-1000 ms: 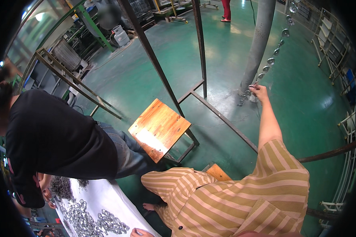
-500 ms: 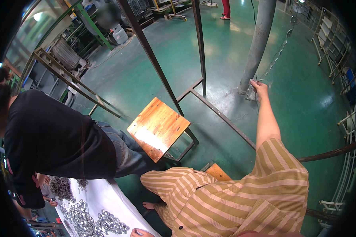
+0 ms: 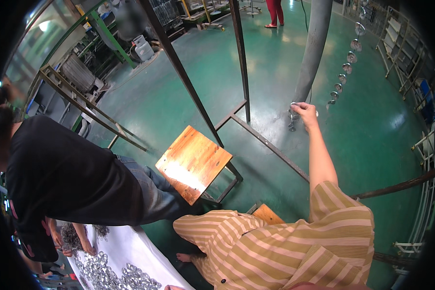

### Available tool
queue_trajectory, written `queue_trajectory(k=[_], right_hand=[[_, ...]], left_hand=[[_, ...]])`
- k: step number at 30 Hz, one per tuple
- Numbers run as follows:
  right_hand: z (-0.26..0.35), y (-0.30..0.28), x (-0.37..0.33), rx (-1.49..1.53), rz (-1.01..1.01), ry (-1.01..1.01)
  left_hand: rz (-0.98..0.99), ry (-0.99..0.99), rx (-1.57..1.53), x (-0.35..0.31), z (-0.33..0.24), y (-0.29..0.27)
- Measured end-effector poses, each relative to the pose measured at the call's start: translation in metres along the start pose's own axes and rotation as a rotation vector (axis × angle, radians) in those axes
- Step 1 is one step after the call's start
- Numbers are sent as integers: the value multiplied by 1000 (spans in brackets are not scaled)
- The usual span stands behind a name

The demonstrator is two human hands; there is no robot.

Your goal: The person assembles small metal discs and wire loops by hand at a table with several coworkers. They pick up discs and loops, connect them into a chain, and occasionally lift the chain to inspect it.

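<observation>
My right hand (image 3: 305,115), at the end of a stretched-out arm, is closed on a strand of shiny discs (image 3: 291,124). A short piece of it hangs below the fingertips. To its right, a longer string of spaced silvery discs (image 3: 347,68) curves down from the top of the view; I cannot tell whether it joins the held strand. Only a sliver of my left hand (image 3: 173,287) shows at the lower edge, by the white-covered table (image 3: 142,243). Its fingers are mostly cut off. Near it lies a pile of clear, shiny oval pieces (image 3: 135,277).
A co-worker in a black top (image 3: 72,171) stands at the left, hands over a dark wiry heap (image 3: 71,236). A wooden stool (image 3: 193,162), a metal frame (image 3: 270,143) and a grey post (image 3: 311,53) stand ahead. Another person in red trousers (image 3: 274,12) is far off.
My right hand has moved slightly left. The disc string has swung away from it and hangs with its discs spread. My left hand has slipped mostly out of view. The co-worker's hands have come into view.
</observation>
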State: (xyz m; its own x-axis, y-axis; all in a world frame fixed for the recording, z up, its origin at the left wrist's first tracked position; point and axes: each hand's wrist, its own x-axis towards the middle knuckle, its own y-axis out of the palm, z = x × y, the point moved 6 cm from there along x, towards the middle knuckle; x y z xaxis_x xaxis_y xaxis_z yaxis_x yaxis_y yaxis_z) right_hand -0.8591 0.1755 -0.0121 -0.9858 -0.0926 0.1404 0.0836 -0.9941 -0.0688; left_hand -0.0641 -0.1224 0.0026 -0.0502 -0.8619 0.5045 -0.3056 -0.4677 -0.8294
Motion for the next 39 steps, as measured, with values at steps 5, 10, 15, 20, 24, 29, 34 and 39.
queue_trajectory(k=[5,10,15,20,24,29,34,39], right_hand=[[84,51,-28,90,252,-107],[160,126,-64,105,570,-235],[225,199,-124,111,807,-356],[255,277,-192,327,1144,-408],[263,332,-261,523,1457,-333],[260,384,-362,476,1794,-339],[242,412,-455,333,2125,-364],[213,421,-509,420,2325,-430]], left_hand=[[18,3,-1,1,-8,-8],[-74,6,5,-27,78,9],[-161,-223,-175,3,57,-12],[-218,-276,-228,25,29,-48],[-222,-298,-320,33,-10,-76],[-169,-265,-560,53,-60,-82],[-28,-186,-764,65,-103,-85],[49,-130,-888,64,-111,-72]])
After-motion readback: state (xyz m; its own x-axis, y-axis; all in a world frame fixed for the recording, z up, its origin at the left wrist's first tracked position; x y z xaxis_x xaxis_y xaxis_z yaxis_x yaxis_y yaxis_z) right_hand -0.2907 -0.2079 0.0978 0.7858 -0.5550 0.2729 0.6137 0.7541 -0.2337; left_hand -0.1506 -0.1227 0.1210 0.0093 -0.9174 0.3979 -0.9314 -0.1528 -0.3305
